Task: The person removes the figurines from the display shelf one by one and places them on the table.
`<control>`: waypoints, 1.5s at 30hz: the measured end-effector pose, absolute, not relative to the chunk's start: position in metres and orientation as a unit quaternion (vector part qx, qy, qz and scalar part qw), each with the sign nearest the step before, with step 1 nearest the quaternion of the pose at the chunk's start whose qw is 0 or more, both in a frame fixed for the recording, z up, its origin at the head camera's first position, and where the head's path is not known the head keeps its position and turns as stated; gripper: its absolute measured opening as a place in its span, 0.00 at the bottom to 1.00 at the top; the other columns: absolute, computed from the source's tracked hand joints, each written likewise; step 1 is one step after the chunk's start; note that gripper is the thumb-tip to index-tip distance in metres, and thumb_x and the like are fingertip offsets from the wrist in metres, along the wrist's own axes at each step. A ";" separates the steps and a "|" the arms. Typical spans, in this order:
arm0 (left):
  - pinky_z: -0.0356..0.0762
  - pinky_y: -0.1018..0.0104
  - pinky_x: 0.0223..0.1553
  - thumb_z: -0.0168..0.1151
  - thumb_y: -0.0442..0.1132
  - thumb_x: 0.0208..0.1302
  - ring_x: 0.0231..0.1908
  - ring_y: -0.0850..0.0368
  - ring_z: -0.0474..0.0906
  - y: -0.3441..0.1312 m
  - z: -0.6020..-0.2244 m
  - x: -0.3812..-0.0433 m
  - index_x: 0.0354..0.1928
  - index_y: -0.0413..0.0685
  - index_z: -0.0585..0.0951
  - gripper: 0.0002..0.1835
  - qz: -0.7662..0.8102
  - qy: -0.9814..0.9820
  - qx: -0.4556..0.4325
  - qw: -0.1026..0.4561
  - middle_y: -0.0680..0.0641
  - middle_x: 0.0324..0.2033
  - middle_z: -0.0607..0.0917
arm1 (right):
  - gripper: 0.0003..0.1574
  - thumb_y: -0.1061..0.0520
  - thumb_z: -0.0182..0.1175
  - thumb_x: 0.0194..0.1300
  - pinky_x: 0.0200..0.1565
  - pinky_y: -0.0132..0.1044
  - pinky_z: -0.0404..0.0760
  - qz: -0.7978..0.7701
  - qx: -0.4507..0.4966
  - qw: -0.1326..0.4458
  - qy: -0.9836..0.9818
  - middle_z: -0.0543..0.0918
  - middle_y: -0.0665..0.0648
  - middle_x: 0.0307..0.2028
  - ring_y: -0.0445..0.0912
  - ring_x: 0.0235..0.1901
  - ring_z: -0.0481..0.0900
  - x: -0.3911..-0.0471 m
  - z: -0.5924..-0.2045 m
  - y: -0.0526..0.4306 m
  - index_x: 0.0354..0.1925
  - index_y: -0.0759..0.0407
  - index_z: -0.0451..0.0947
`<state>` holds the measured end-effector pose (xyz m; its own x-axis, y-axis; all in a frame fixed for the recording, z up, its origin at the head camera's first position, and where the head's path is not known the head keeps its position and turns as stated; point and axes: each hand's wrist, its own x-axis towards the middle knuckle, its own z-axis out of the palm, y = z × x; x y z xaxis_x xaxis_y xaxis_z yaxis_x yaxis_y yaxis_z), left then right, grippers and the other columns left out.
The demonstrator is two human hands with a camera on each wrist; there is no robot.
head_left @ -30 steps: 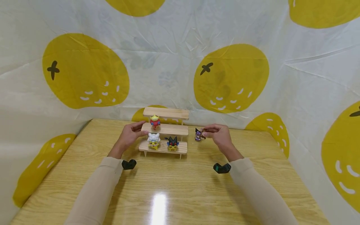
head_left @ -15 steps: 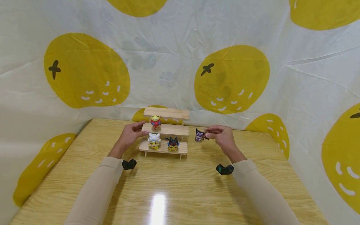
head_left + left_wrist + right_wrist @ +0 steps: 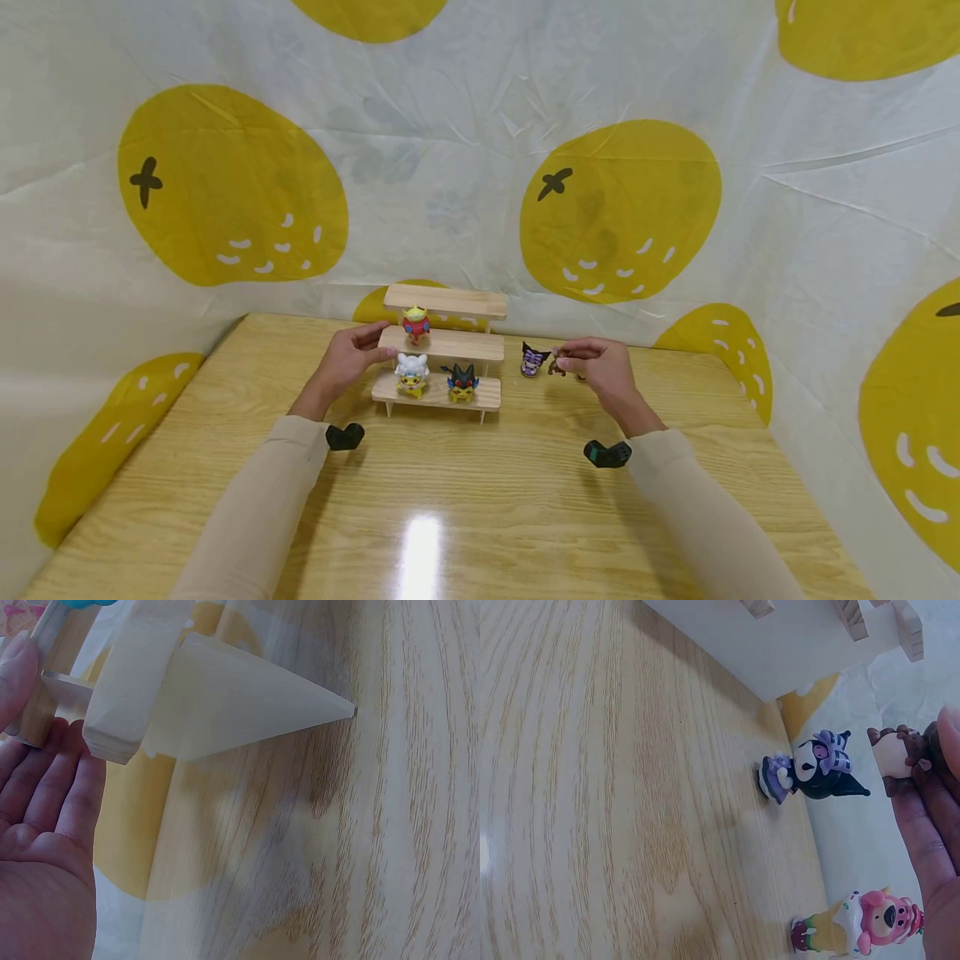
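Note:
My left hand (image 3: 347,364) grips the left end of the three-tier wooden display stand (image 3: 468,343), thumb above the middle shelf and fingers beneath it. Between the thumb and fingers of my right hand (image 3: 606,375) is a small brown figurine (image 3: 892,756) with a cream belly, lifted off the table. Just left of it, a black-and-purple figurine (image 3: 810,766) with pointed ears stands upright on the table. A pink bear figurine on a cone-like base (image 3: 855,924) stands behind my right hand, mostly hidden in the head view.
On the middle shelf stands a red figurine with a yellow top (image 3: 416,325). The bottom shelf bears a white-hooded yellow figurine (image 3: 412,375) and a black-hooded one (image 3: 462,383). Behind the wooden table (image 3: 480,500) hangs a white cloth (image 3: 435,167) with yellow fruit prints.
My right hand has moved a little right with the brown figurine, opening a gap to the black-and-purple figurine, which now shows fully. My left hand has stayed on the stand.

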<state>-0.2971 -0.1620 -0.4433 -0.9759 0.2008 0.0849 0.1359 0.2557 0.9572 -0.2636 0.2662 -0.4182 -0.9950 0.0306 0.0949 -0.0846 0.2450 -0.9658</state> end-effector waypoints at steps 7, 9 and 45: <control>0.67 0.46 0.75 0.68 0.40 0.72 0.79 0.40 0.61 -0.162 -0.443 -0.297 0.78 0.42 0.68 0.36 0.602 0.791 0.104 0.029 0.39 0.78 0.66 | 0.23 0.65 0.72 0.65 0.33 0.30 0.86 0.614 0.009 0.049 -0.788 0.92 0.40 0.33 0.35 0.33 0.89 -0.263 -0.420 0.270 0.56 0.75 0.82; 0.67 0.46 0.76 0.68 0.41 0.72 0.79 0.40 0.61 -0.162 -0.443 -0.297 0.78 0.41 0.67 0.36 0.603 0.791 0.103 0.031 0.39 0.79 0.65 | 0.23 0.65 0.72 0.65 0.33 0.30 0.86 0.617 0.010 0.049 -0.785 0.91 0.39 0.33 0.35 0.33 0.89 -0.263 -0.421 0.271 0.56 0.76 0.82; 0.69 0.44 0.75 0.69 0.41 0.72 0.78 0.39 0.63 -0.163 -0.442 -0.296 0.78 0.42 0.67 0.37 0.600 0.792 0.103 0.032 0.36 0.78 0.65 | 0.21 0.68 0.71 0.65 0.43 0.35 0.91 0.618 -0.004 0.055 -0.784 0.92 0.42 0.34 0.35 0.35 0.91 -0.257 -0.428 0.291 0.54 0.77 0.82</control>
<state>-0.2962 -0.1625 -0.4418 -0.9765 0.2024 0.0734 0.1255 0.2580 0.9579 -0.2570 0.2912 -0.4280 -0.9939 0.0742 0.0814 -0.0618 0.2368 -0.9696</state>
